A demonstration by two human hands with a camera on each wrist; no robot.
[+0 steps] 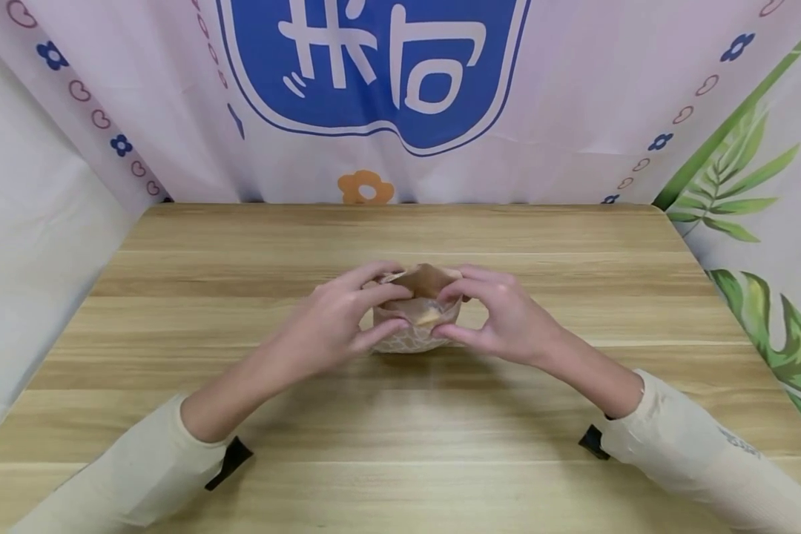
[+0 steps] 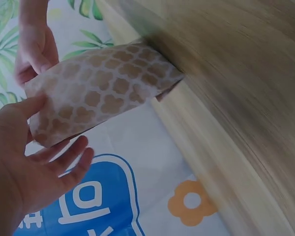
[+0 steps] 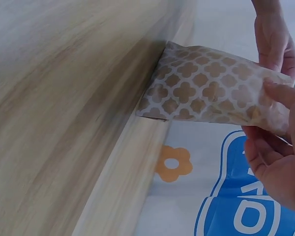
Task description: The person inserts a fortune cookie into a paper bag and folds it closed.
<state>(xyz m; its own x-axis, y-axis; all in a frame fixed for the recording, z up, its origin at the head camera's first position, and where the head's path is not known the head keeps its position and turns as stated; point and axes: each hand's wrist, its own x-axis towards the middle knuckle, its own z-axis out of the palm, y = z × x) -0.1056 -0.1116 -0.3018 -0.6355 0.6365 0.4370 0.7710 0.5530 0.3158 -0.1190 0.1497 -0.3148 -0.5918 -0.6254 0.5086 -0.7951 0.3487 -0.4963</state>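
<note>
A brown paper bag [image 1: 403, 342] with a white lattice pattern stands upright at the middle of the table, its mouth spread open toward me. Inside lies something pale yellow [image 1: 429, 316], too small to make out. My left hand [image 1: 334, 310] pinches the left side of the rim, thumb outside and a finger over the edge. On the other side my right hand [image 1: 509, 311] pinches the right of the rim. Both wrist views show the patterned front of the bag [image 2: 101, 88] with its base on the wood; the contents are hidden there.
The wooden table [image 1: 400, 475] reaches back to a printed curtain [image 1: 561, 133] with a blue emblem and an orange flower. White cloth [image 1: 33, 215] hangs at the left, and leaf-patterned cloth [image 1: 767, 297] at the right. Black pieces [image 1: 230, 462] sit under the sleeve cuffs.
</note>
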